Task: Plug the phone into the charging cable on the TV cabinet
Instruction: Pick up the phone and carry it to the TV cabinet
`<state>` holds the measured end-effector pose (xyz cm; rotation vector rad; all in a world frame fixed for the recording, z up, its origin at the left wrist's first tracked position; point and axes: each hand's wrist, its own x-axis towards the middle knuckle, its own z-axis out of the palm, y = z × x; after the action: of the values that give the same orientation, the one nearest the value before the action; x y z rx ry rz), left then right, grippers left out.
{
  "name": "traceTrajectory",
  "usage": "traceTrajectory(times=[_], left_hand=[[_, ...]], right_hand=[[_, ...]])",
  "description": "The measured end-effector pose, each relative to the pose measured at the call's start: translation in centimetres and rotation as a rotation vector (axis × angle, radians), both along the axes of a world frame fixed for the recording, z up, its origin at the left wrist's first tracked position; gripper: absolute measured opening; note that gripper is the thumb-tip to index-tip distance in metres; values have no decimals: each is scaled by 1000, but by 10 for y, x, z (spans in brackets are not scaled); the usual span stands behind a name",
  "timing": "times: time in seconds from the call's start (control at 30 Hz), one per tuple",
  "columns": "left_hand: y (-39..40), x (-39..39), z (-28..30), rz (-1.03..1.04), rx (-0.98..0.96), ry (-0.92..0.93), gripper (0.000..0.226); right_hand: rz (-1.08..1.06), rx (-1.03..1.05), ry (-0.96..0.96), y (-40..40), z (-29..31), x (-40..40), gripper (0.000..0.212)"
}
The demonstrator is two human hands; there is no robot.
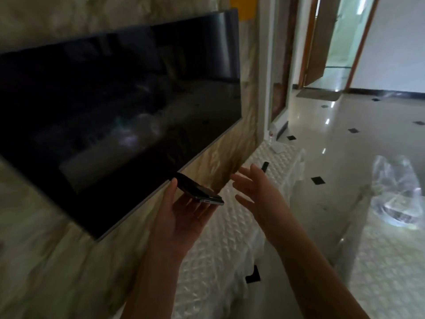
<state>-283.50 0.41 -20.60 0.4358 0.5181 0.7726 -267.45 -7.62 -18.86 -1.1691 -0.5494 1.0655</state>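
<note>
Left hand (181, 215): raised palm-up in front of the lower right corner of the television; fingers extended beneath a phone, thumb upright along its left edge. The hand is closed loosely on the phone, which is cradled rather than clenched.

Phone (200, 189): dark slab, lying nearly flat on the left fingers, tilted with its far end toward the television; its pale near edge, bearing a port slot, is turned toward the camera. It is held in the air above the cabinet top, touching no surface.

Right hand (255, 187): held just beside the phone on its right, apart from it; fingers spread and slightly curled, nothing grasped.

Television (119, 107): large black screen, switched off, mounted on a marbled wall (57, 261); room reflections are seen in the glass.

TV cabinet (230, 238): low white unit along the wall under the television, its top covered in a quilted, bubble-like wrap. A small dark oblong item (265, 166) lies on it beyond the right hand, and another dark item (253, 276) lies nearer the camera; neither can be identified through the blur.

Floor (345, 139): glossy pale tile with small black diamond insets. A crumpled clear plastic bag (395, 192) is seen at right.

Charging cable: cannot be made out.
</note>
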Motion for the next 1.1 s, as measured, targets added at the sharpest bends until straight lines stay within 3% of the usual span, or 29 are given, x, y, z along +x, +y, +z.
traceTrajectory(times=[0.23, 0.37, 0.67, 0.9, 1.1], left_hand=[[77, 68, 4, -161, -19, -58, 55], [125, 94, 4, -227, -11, -71, 64], [207, 127, -16, -186, -62, -71, 56], [272, 140, -33, 23, -68, -76, 67], [302, 167, -59, 312, -155, -48, 56]], right_hand=[[-95, -33, -51, 50, 12, 46, 45], [-121, -54, -67, 92, 9, 65, 43], [-165, -38, -16, 162, -5, 108, 36], [-24, -90, 59, 252, -21, 144, 45], [213, -187, 49, 322, -45, 182, 49]])
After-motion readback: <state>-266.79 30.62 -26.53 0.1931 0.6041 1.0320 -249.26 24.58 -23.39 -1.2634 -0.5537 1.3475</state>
